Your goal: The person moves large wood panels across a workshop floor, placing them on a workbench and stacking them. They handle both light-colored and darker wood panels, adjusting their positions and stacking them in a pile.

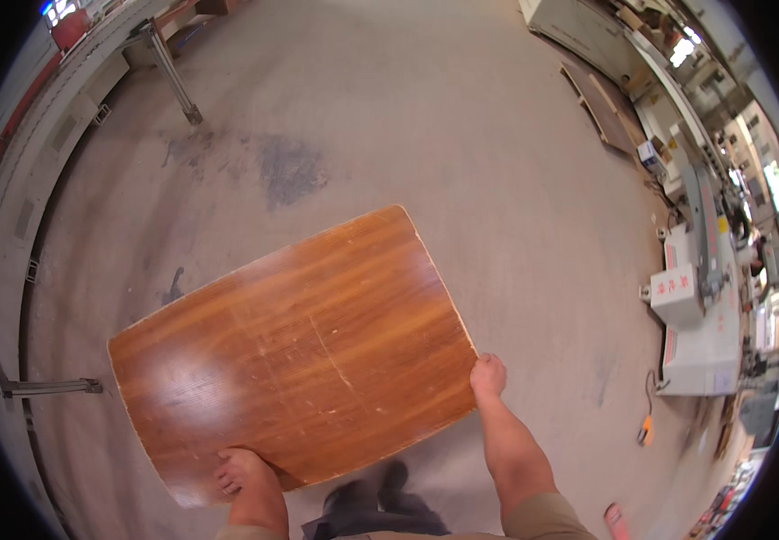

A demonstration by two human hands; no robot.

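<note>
A large brown wood-grain board (317,333) with worn, chipped pale edges and scratches across its face is tilted in front of me. My right hand (489,374) is closed around its right edge, near the lower right corner. My left hand (243,472) lies over the near edge toward the left, its fingers bent against the top face and the thumb side not fully visible. The board hides part of the floor and what is beneath it; my feet show just below its near edge.
A long grey machine (70,126) with metal support arms (169,72) runs along the left. On the right stand a white machine (700,324), a hanging orange-and-black control (646,430) and flat wooden panels (601,108). A pinkish-red object (616,520) sits at lower right.
</note>
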